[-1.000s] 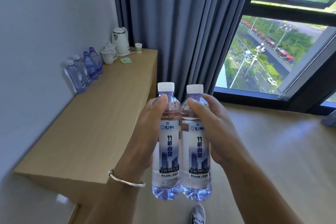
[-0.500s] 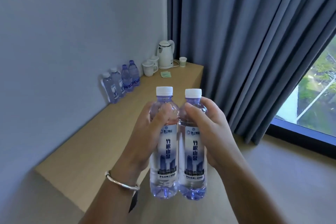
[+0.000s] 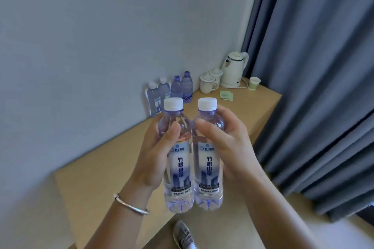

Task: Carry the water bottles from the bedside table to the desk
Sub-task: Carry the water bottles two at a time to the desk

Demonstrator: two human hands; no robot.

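The person holds two water bottles up in front of the chest, one in each hand. The left hand (image 3: 153, 159) has its grip wrapped round the left bottle (image 3: 179, 159), with the thumb pressed on the front just under the neck. The right hand (image 3: 228, 147) has its grip wrapped round the right bottle (image 3: 208, 159) the same way. Both bottles stand straight up with their white caps on top, and their sides touch each other. Holding them pressed side by side like this probably keeps them steady while walking, and keeping them upright means they would not drip if a cap were loose. The bottles are in the air above the near end of the wooden worktop (image 3: 105, 170), not on it yet. At the far end, against the wall, stands a row of four other bottles (image 3: 170, 91), then two cups with lids (image 3: 210, 81), a white kettle (image 3: 234, 70) and a small paper cup (image 3: 254, 82). It looks like the new bottles belong next to that row, so they are nearly there. A grey shoe (image 3: 185, 235) shows on the floor below.
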